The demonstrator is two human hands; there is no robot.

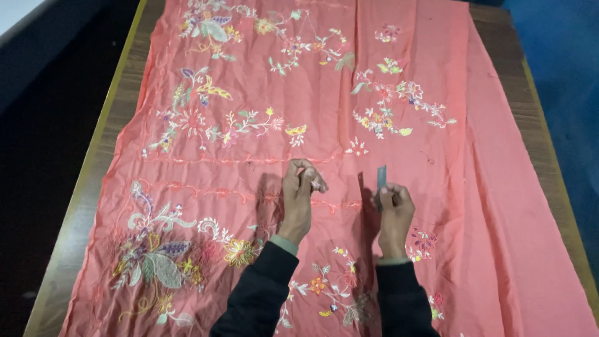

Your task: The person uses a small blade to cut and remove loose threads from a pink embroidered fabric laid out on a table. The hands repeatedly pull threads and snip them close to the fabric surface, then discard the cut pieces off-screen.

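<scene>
Your left hand [298, 195] curled, fingertips pinching together over the cloth, your right hand [393, 209] pinching a small grey blade [381, 176] upright, coral embroidered fabric [262, 125] spread flat across wooden table [93, 156]

No packages, labels, signs or screens appear anywhere in view; nothing here bears a printed panel or display.

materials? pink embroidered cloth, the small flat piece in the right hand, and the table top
Coral-pink embroidered cloth: looks like a thin woven fabric with a slight sheen; it creases softly, and its flowers are raised coloured thread. Small flat grey rectangular piece pinched upright by the right hand: thin and rigid, probably metal, possibly plastic; too small to tell. Brown table top: wood or wood-look laminate with visible grain and a yellowish edge strip.
</scene>
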